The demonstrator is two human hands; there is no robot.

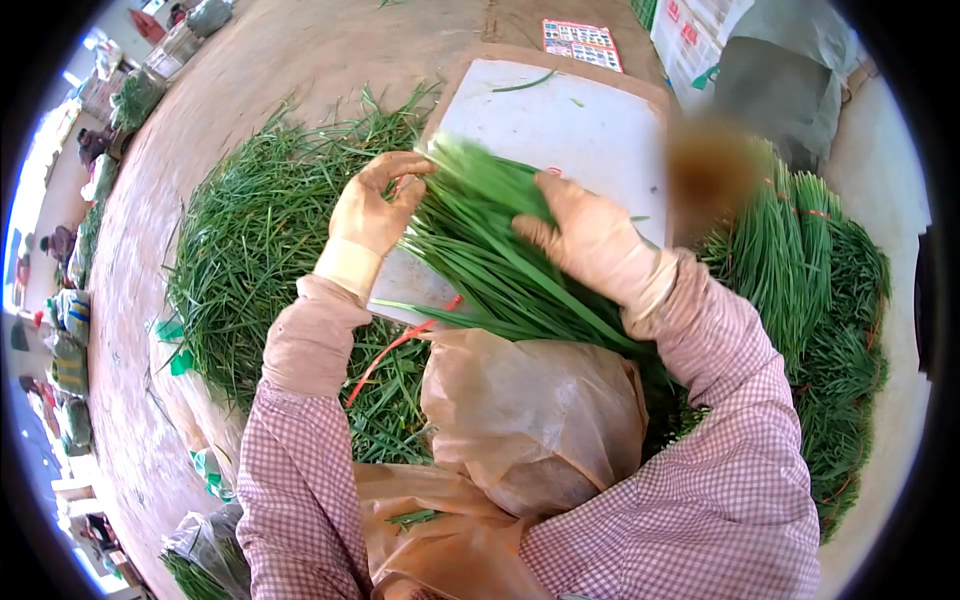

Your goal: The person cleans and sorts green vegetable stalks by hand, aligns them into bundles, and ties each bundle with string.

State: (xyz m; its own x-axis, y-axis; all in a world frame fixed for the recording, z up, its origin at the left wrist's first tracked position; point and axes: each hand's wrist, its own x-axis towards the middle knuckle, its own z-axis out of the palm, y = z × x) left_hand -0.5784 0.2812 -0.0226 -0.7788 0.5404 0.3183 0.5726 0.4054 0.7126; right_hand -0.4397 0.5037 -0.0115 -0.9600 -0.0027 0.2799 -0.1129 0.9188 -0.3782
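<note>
A loose bunch of long green garlic chives (490,265) lies across a white board (560,120) with brown edging; its upper end is smeared by motion. My right hand (595,240), in a pale glove, grips the bunch from the right, thumb and fingers against the leaves. On the other side my left hand (375,205), gloved too, has its fingers curled in a pinch at the bunch's left edge, by the blurred ends. A red tie strip (385,360) hangs below the leaves, near the board's lower edge.
Loose green leaves (270,240) form a large heap at left. Tied bunches of chives (800,260) are stacked at right. Brown plastic sheeting (535,410) covers my lap. A printed sheet (582,45) lies beyond the board. A blurred brown shape (715,170) hangs in front at upper right.
</note>
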